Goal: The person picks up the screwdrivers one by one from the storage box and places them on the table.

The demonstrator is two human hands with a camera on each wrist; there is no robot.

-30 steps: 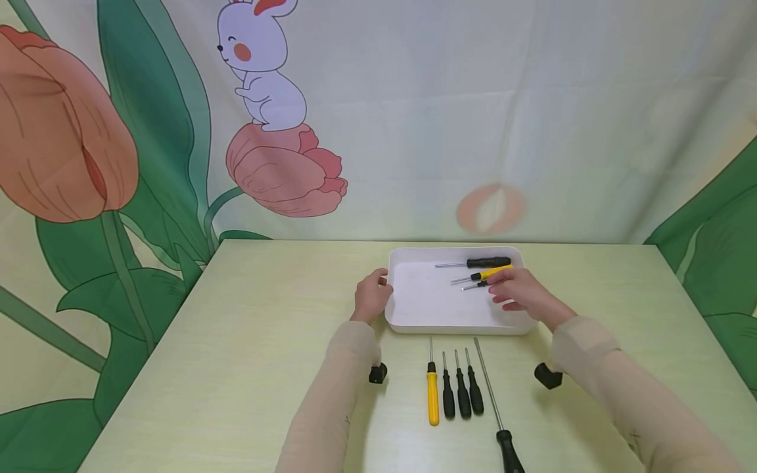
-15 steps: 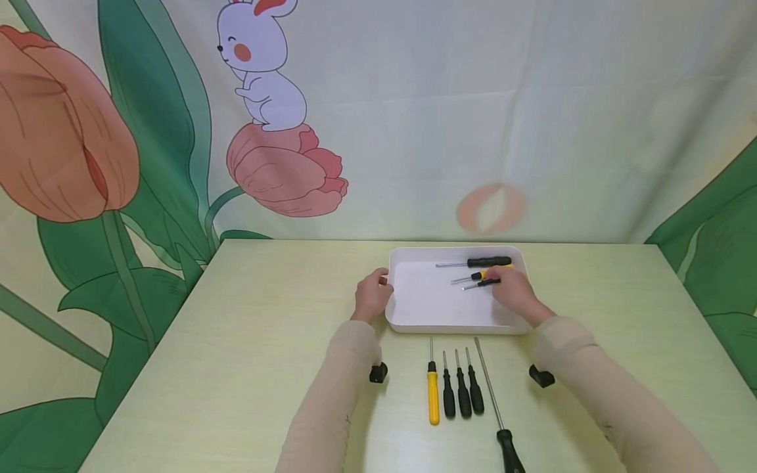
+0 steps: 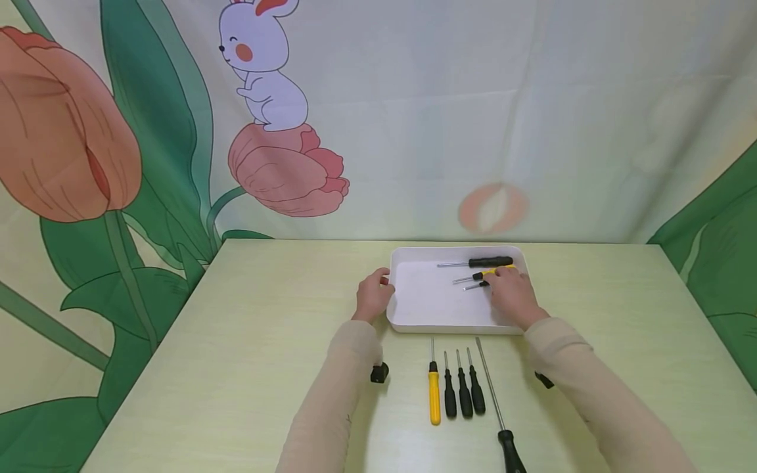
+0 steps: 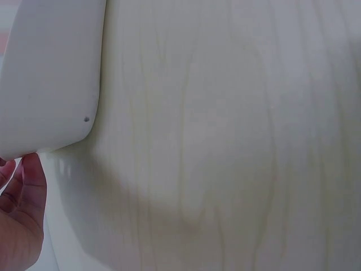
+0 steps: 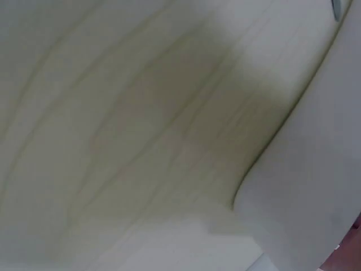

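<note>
A white tray [image 3: 434,299] lies on the table with several screwdrivers in it. My left hand [image 3: 372,295] holds the tray's left end, its curled fingers [image 4: 34,180] right at the wall in the left wrist view. Inside the tray's right part, my right hand [image 3: 511,295] is over the handles of a small black screwdriver [image 3: 475,286] and a yellow-handled screwdriver [image 3: 480,276]. Its fingertips are hidden among these handles, so I cannot tell whether they pinch one. Beyond them lies a larger black-handled screwdriver [image 3: 491,261].
In front of the tray, a yellow screwdriver [image 3: 434,397], several short black screwdrivers [image 3: 451,397] and a long black-handled screwdriver [image 3: 508,450] lie on the table [image 3: 266,368]. A printed curtain [image 3: 402,131] hangs behind the table's back edge.
My right hand has come left and lowered from spread fingers above the tray to fingertips at the screwdriver handles, now covering more of the small black one. My left hand stays put.
</note>
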